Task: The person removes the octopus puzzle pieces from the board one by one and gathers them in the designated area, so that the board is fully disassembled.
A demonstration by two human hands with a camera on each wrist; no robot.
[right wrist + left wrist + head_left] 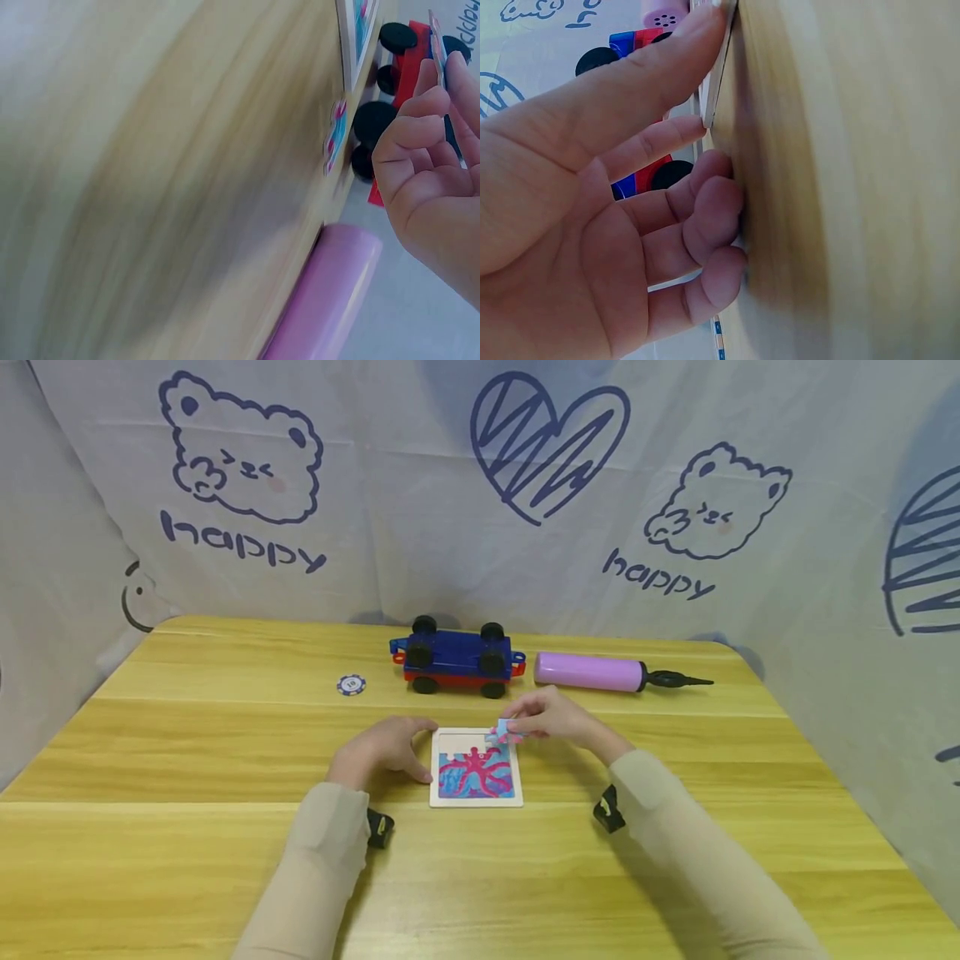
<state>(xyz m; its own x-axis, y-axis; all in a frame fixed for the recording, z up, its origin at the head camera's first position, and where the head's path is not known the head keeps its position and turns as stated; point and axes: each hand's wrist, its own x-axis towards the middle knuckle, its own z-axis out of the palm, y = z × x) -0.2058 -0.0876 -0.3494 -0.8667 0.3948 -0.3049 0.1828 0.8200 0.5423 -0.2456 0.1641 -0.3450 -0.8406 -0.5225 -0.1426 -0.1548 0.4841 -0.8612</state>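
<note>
A square jigsaw puzzle in a white frame [476, 803] lies flat on the table, with a red octopus on blue filling the lower part and a white bare strip along its upper part. My left hand [381, 748] touches the frame's left side, index finger at the upper corner and thumb lower down; the other fingers [718, 210] bend loosely beside it. Over the frame's upper right corner, my right hand [551, 714] pinches a blue and pink puzzle piece [439, 49] between thumb and fingers. Another piece [335, 139] lies on the wood near the frame in the right wrist view.
Behind the puzzle stands a blue and red toy car stack [457, 660] with black wheels. To its right lies a pink hand pump [588, 672] with a black nozzle. A poker chip [351, 685] sits left of the car. A printed white cloth [420, 527] hangs behind the table.
</note>
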